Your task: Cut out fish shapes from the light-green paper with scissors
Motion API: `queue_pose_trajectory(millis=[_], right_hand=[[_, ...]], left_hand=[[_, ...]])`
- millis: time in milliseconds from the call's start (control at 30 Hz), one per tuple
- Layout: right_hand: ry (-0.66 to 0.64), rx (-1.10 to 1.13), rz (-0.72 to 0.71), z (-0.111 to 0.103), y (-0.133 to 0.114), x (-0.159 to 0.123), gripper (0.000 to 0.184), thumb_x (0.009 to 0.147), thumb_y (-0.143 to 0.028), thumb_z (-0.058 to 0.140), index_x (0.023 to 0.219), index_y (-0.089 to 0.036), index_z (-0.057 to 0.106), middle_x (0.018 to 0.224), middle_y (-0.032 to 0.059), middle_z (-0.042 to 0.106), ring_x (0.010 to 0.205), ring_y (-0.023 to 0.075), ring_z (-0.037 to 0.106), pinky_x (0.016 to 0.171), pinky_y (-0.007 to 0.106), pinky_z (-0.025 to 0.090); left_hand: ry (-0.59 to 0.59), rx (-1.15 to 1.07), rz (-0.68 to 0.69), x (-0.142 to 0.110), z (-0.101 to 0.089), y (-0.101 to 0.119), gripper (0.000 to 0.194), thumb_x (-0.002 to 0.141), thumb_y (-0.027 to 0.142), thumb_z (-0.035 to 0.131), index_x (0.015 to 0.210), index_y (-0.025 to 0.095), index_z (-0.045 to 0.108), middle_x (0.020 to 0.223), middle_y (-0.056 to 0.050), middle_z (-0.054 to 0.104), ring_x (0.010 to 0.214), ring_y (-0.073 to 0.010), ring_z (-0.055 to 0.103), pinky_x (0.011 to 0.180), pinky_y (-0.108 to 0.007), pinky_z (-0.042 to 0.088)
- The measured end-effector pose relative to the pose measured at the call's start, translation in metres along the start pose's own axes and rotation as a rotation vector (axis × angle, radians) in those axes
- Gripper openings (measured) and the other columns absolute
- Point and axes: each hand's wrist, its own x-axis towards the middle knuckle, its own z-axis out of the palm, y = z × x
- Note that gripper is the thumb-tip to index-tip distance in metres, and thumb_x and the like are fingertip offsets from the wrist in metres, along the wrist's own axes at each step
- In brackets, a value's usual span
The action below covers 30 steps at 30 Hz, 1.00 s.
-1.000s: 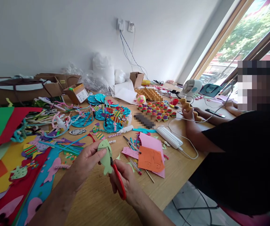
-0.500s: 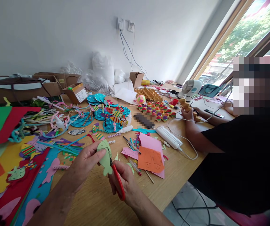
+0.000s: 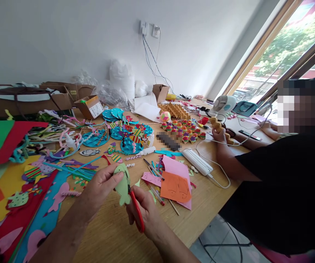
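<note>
Between the thumb and fingers of my left hand (image 3: 102, 188) is a light green paper fish (image 3: 122, 186), its tail pointing down toward me. My right hand (image 3: 143, 206) is closed around red-handled scissors (image 3: 137, 212). Their dark blades meet the fish's right edge; how far they are parted cannot be made out. Just right of my hands lie an orange sheet (image 3: 176, 187) with pencilled outlines and a pink sheet (image 3: 179, 166) under it. Pens (image 3: 154, 168) and paper scraps are beside them.
Finished paper fish and blue discs (image 3: 131, 146) lie beyond my hands, near painted egg-carton pieces (image 3: 183, 129). Coloured sheets (image 3: 6, 190) and pipe cleaners (image 3: 50, 128) spread at left. A power strip (image 3: 198, 161) and cable lie before a co-worker (image 3: 278, 182) holding a carton piece.
My hands, the fish and the scissors keep nearly the same pose. The view shifts slightly, and the co-worker's head moves a little.
</note>
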Motion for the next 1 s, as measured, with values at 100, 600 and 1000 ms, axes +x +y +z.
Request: queue_pose_trajectory(millis=[100, 600, 1000], right_hand=[[0.003, -0.001, -0.006, 0.000, -0.001, 0.002, 0.037, 0.086, -0.049, 0.056, 0.066, -0.020, 0.046, 0.047, -0.0087, 0.040, 0.037, 0.0062, 0.037, 0.037, 0.017, 0.030], [-0.074, -0.030, 0.031, -0.001, -0.006, 0.012, 0.047, 0.085, -0.060, 0.055, 0.063, -0.020, 0.044, 0.044, -0.0088, 0.038, 0.035, 0.0057, 0.034, 0.034, 0.016, 0.024], [-0.101, -0.045, 0.035, -0.004, -0.006, 0.013, 0.046, 0.084, -0.060, 0.057, 0.065, -0.020, 0.046, 0.050, -0.0075, 0.040, 0.040, 0.0062, 0.039, 0.038, 0.016, 0.030]], left_hand=[[-0.007, -0.010, -0.007, -0.001, 0.001, 0.000, 0.021, 0.083, 0.037, 0.058, 0.069, 0.021, 0.056, 0.064, 0.006, 0.051, 0.062, -0.0134, 0.042, 0.060, -0.024, 0.037], [0.007, -0.016, 0.000, 0.003, -0.010, 0.002, 0.021, 0.082, 0.037, 0.056, 0.068, 0.021, 0.053, 0.064, 0.005, 0.048, 0.065, -0.0144, 0.041, 0.062, -0.025, 0.035], [-0.027, -0.042, -0.018, 0.003, -0.007, 0.004, 0.019, 0.080, 0.035, 0.057, 0.069, 0.020, 0.057, 0.063, 0.005, 0.050, 0.062, -0.0131, 0.040, 0.060, -0.024, 0.036]])
